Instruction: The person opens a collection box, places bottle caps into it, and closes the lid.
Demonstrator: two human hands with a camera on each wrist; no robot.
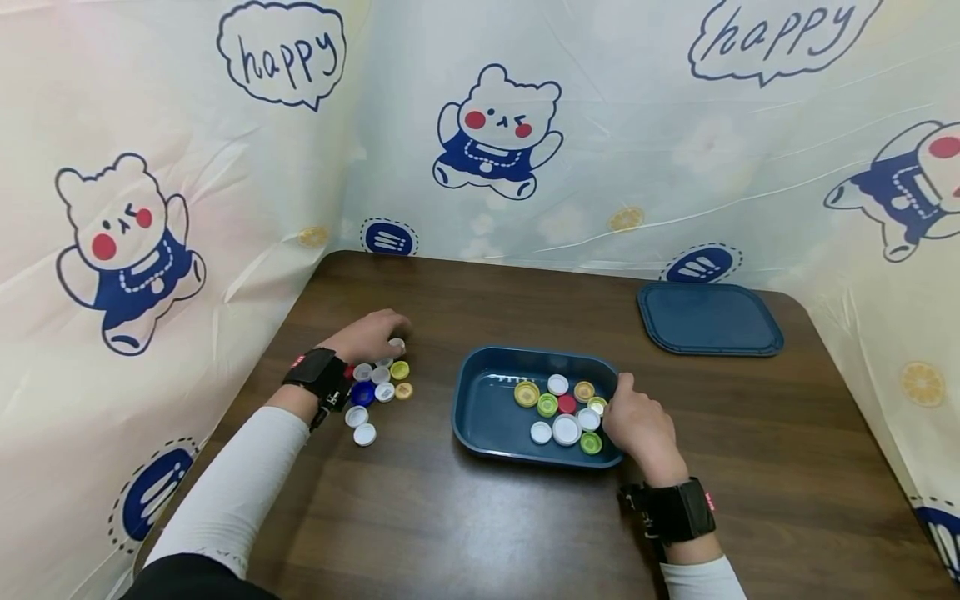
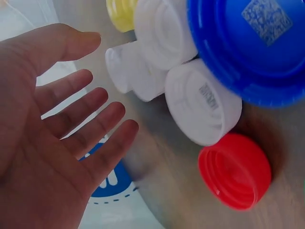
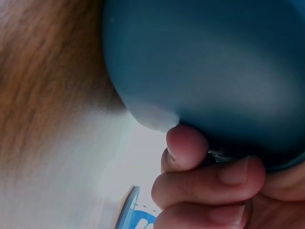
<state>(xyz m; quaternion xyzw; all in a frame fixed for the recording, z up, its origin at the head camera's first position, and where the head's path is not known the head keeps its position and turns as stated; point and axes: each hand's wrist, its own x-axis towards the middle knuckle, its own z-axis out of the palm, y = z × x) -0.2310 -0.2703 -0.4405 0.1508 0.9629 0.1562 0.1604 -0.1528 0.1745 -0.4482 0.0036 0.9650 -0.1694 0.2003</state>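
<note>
My left hand [image 1: 367, 336] reaches over a loose group of bottle caps on the table's left side. In the left wrist view its fingers [image 2: 102, 126] are spread and hold nothing. Beside them lie a red cap [image 2: 236, 171], a large blue cap [image 2: 255, 43], several white caps [image 2: 205, 102] and a yellow cap [image 2: 122, 13]. My right hand [image 1: 641, 423] grips the right rim of a dark blue tray [image 1: 483, 408], its fingers [image 3: 205, 183] curled at the edge. Inside that tray, toward its right half, sit white, green, yellow and red caps [image 1: 567, 429].
A dark blue lid or flat tray [image 1: 711, 319] lies at the back right of the brown table [image 1: 420, 525]. A printed curtain [image 1: 615, 142] hangs behind the table and along both sides.
</note>
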